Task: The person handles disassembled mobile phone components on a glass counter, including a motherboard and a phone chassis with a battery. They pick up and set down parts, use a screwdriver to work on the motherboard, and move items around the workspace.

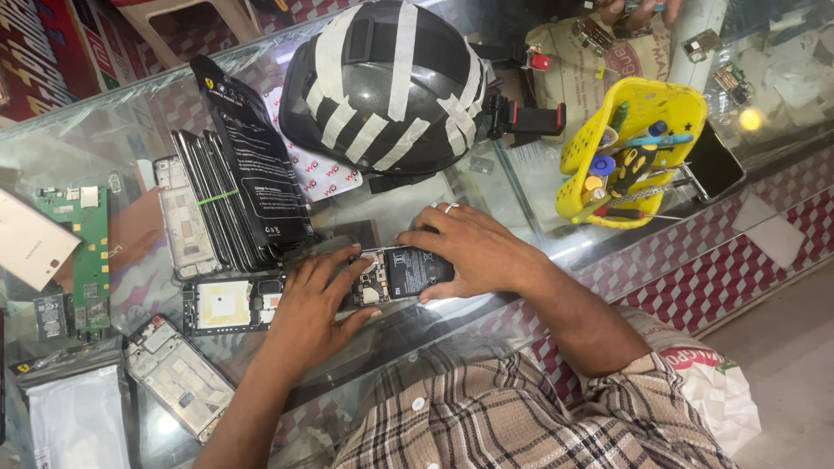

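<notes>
A person leans over a glass worktop (521,208), both hands on an opened phone (395,274) lying flat near the centre. Its back cover is already off, with the battery and circuit board exposed; nothing looks lifted out of it yet. The left hand (313,300) curls over the phone's 9 o'clock end, fingers pressing on the board. The right hand (473,247) clasps the 3 o'clock end. At 9 o'clock lie bare phone frames (221,304). At 12 o'clock sits a taped black helmet (387,82). At 2 o'clock, a yellow tool holder (634,148).
</notes>
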